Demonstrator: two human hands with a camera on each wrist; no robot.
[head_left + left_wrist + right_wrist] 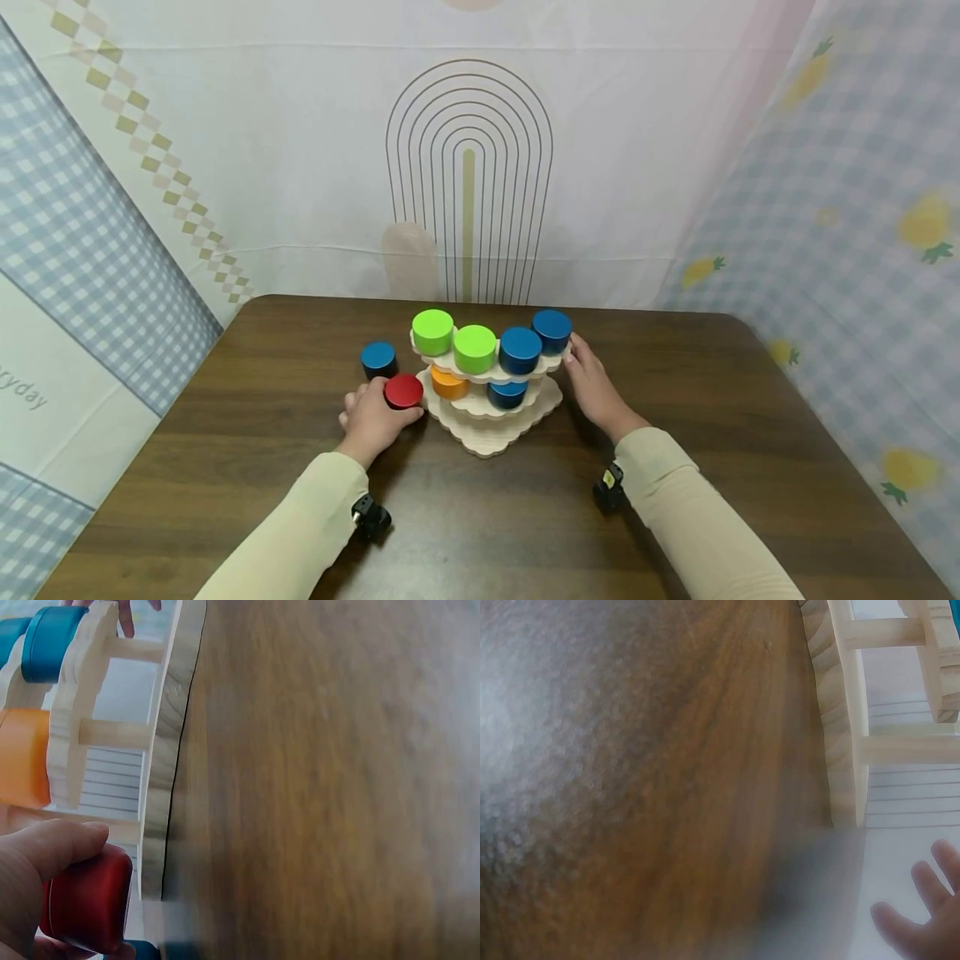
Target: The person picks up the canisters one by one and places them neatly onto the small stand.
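Observation:
My left hand (370,419) grips a red round tin (403,390) between thumb and fingers, at the left corner of a tiered wooden stand (486,437) with scalloped edges. In the left wrist view the red tin (88,900) is tilted close to the stand's base. My right hand (597,390) is at the stand's right side, fingertips by the top tier's corner and a blue tin (552,330); whether they touch is unclear. Its fingers (930,889) look spread and fairly straight. Two green tins (475,348) and another blue tin (520,349) share the top tier.
An orange tin (448,384) and a blue tin (507,395) sit on the middle tier. Left of the stand, behind my left hand, another blue tin (379,360) stands on the brown wooden table (480,525). A patterned cloth (315,167) hangs behind the table.

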